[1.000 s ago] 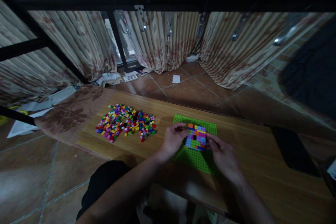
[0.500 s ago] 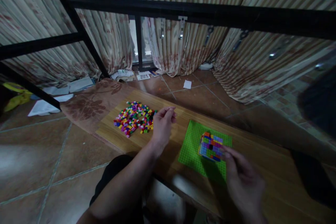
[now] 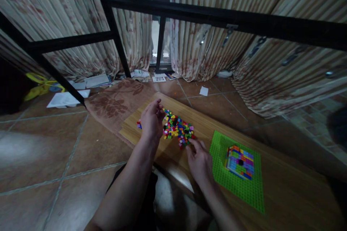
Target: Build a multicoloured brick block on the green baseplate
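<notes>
A loose pile of small colourful toy bricks [image 3: 173, 126] lies on the wooden table. My left hand [image 3: 152, 121] is raised over the pile's left part with thumb and fingertips pinched together; whatever they hold is too small to make out. At the pile's right edge, my right hand [image 3: 200, 158] reaches down, its thumb and forefinger slightly apart beside the bricks. Right of it, a green studded baseplate [image 3: 238, 191] bears a block built of many coloured bricks [image 3: 240, 162], which neither hand touches.
The wooden table [image 3: 287, 184] runs from centre to lower right. A brown patterned cloth [image 3: 116, 103] lies beyond its left end. Black metal bars [image 3: 217, 16] cross in front of striped curtains [image 3: 206, 54]. Papers [image 3: 97, 80] and a white tray [image 3: 67, 98] are on the tiled floor.
My right hand has left the built block and moved left to the brick pile. My left hand has shifted left across the pile. The view has turned left.
</notes>
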`<state>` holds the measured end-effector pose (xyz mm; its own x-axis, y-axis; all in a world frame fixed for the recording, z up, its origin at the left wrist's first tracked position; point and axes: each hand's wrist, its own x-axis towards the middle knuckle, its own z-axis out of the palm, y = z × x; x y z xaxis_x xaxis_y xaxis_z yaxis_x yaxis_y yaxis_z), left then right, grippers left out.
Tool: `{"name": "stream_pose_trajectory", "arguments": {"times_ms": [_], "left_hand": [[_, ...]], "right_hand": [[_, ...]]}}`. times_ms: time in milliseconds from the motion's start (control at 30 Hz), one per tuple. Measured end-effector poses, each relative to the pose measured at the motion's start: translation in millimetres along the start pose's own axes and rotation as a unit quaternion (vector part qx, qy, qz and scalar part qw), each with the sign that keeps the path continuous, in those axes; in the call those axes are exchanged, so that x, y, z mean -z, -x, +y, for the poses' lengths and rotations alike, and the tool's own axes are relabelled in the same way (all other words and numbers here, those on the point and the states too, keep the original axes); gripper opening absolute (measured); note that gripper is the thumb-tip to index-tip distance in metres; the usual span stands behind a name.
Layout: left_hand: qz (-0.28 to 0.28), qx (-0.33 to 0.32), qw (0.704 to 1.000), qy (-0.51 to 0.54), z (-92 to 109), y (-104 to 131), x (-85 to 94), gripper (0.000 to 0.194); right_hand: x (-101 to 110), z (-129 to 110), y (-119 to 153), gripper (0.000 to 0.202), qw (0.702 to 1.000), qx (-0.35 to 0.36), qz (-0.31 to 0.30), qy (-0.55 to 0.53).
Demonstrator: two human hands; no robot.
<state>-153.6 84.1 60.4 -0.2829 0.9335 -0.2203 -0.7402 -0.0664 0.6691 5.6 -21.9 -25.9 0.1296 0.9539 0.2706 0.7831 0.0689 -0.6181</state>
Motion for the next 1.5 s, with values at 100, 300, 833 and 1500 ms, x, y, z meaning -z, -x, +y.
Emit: {"name": "stream_pose_trajectory", "arguments": {"times_ms": [100,300,833,1500], "left_hand": [[0.003,0.008,1.000,0.004,6.2,-0.1,4.7,0.023],[-0.002,0.019,1.000,0.018,14.0,-4.6,12.3,0.022],[-0.002,0.044,0.999,0.016,20.0,-6.9,18.8,0.018],[-0.376,0.126,0.846,-0.356,-39.1,37.7,11.2,0.024]], "right_hand": [[-8.7,2.3,-18.4,0.029,0.999,-0.020,0.007,0.032],[-18.1,10.3,-30.6,0.029,0.999,0.010,-0.013,0.047],[-14.8,-6.6,-18.6,0.027,0.988,0.017,-0.092,0.125],[19.4,-18.2,4.0,0.018,0.977,-0.079,0.086,-0.178]]}}
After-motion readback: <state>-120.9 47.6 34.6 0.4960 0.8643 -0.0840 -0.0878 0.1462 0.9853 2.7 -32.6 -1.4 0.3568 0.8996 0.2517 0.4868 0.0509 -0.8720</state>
